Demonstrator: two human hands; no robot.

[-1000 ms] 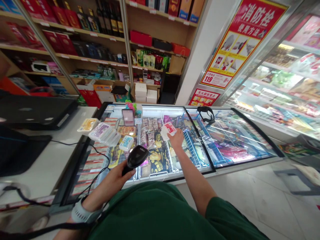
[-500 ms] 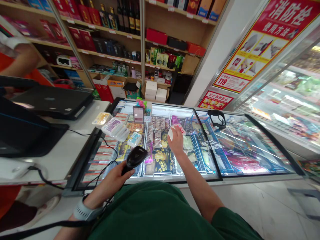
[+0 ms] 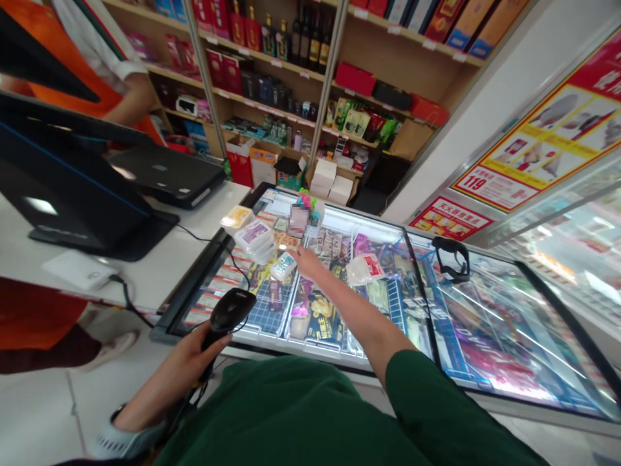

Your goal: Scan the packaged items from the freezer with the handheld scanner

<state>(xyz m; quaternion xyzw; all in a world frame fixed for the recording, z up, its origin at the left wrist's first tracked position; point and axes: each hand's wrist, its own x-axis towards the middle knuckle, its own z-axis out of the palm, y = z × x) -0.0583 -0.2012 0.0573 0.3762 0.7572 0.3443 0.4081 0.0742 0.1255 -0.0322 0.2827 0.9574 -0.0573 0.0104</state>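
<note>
My left hand [image 3: 204, 349] is wrapped round the handle of a black barcode scanner [image 3: 233, 307], low at the freezer's front left corner. Farther in, my right hand [image 3: 305, 262] reaches across with fingers stretched toward a small clear plastic box with a blue label [image 3: 283, 266]. Its fingertips are at the box's right end; whether they grip it I cannot make out. To the right of that arm a white pack with a red label [image 3: 365, 269] lies on the freezer's glass top. Purple-labelled clear boxes [image 3: 255, 238] and a yellow box [image 3: 237, 219] stand left of the blue-labelled one.
A chest freezer [image 3: 167, 331] with packaged food spans the front. A black strap device [image 3: 451, 259] rests on its right lid. The counter at left carries a black checkout terminal [image 3: 92, 175]; a person in an orange apron [image 3: 101, 97] stands behind. Scanner cable loops over the glass.
My right hand has let go of the red-labelled white pack and moved left to the blue-labelled box. My left hand has drawn back with the scanner. The view has turned left.
</note>
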